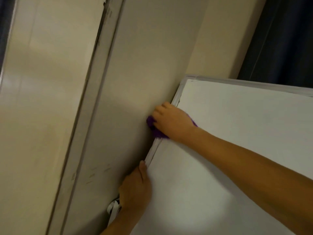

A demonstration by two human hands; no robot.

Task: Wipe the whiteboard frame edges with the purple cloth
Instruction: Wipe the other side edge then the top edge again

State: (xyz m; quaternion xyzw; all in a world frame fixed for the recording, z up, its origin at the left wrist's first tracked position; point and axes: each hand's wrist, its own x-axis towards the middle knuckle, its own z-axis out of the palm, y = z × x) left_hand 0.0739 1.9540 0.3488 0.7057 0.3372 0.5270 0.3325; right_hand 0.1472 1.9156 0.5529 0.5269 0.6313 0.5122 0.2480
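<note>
The whiteboard (pixel 237 133) fills the lower right, tilted in the view, with a grey frame (pixel 177 94) along its left and top edges. My right hand (pixel 171 121) presses the purple cloth (pixel 153 126) onto the left frame edge, below the top-left corner; most of the cloth is hidden under the hand. Lower down, my left hand (pixel 135 189) grips the same left edge of the frame (pixel 151 153), thumb lying on the board face.
A beige wall (pixel 135 65) lies directly left of the board. A grey door frame (pixel 88 99) runs diagonally across it. A dark curtain or window (pixel 279 39) is at the top right. A small white fitting (pixel 113 207) sits by my left wrist.
</note>
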